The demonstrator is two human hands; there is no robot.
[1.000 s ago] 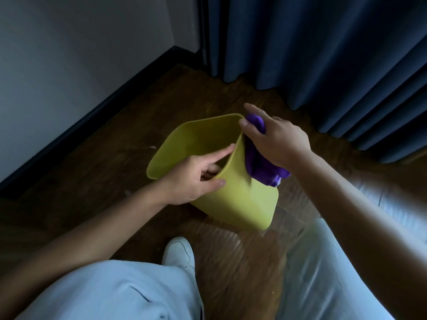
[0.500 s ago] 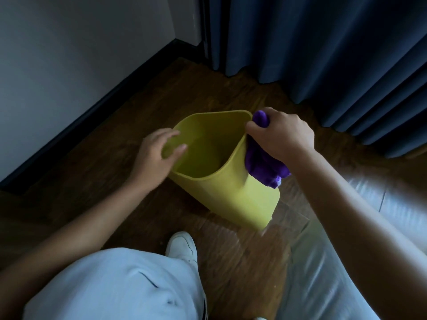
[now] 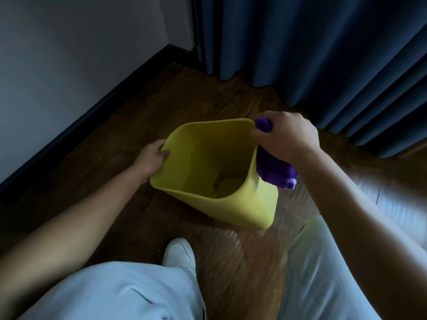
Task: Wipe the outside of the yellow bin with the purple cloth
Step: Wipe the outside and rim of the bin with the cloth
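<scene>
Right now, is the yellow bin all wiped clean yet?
Not yet, I think. The right hand presses the purple cloth against one outer side of the yellow bin, near the rim, while the left hand steadies the opposite rim. I cannot tell which sides are already wiped.

Plain yellow plastic bin (image 3: pixel 242 204), unpatterned. Solid purple cloth (image 3: pixel 275 172) (paler at its lower tip). Dark brown wooden floor (image 3: pixel 196 93) with visible grain. Navy blue pleated curtain (image 3: pixel 323 42). Greyish-white wall (image 3: pixel 69 54), black baseboard (image 3: pixel 111 98). White shoe (image 3: pixel 179 252), pale blue-white trousers (image 3: pixel 104 294).
</scene>
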